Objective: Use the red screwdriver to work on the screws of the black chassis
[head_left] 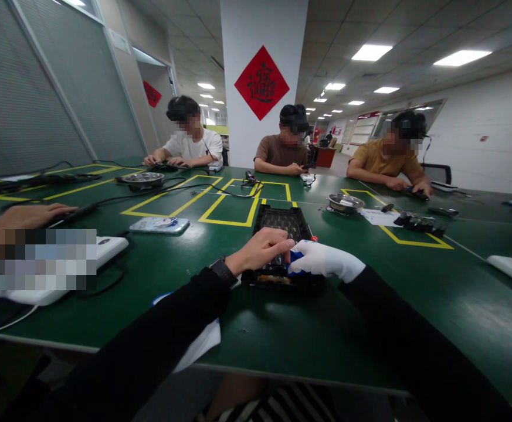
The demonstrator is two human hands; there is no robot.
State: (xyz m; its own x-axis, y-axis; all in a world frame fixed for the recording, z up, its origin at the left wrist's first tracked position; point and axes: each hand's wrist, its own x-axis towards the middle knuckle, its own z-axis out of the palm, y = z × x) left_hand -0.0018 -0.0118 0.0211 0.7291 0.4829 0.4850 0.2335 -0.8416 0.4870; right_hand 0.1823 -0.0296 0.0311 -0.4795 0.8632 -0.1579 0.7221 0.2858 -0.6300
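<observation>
A black open casing (282,220) lies on the green table in front of me. My left hand (264,251), bare and with a dark watch at the wrist, rests over its near part with the fingers bent together; what its fingertips hold, if anything, is hidden. Beside it my right hand (324,259), in a white glove, is closed around a blue object (297,262) above the casing. The tips of both hands meet near the middle of the casing. The casing's near edge shows below them.
A phone (159,225) lies left of the casing. Metal bowls (346,203) (143,180) stand further back. A white device (110,249) and another person's hand (33,215) are at the left. Three people sit across the table. Black parts (420,224) lie at the right.
</observation>
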